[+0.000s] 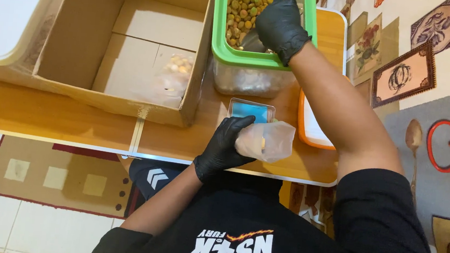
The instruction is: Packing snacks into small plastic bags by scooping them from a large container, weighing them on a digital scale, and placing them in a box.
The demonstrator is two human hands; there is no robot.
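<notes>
Holding a small clear plastic bag (267, 140) by its side, the left hand (224, 148), in a black glove, is curled about halfway shut around it, fingers pressed into the soft film. Just beyond that hand a small scale with a blue face (252, 111) sits on the wooden counter (47, 116), the bag hovering over its near edge. The bag looks thin, light and limp, so it would likely sag and slip unless pinched near its open mouth. Farther out, the right hand (280, 23), also gloved, reaches down into a green-rimmed clear tub (219, 34) of yellow and green nuts (242, 6); it seems closed on a scoop, though the view there is too poor to be sure. To the left of both hands lies an open cardboard box (134, 42) with one filled bag inside.
</notes>
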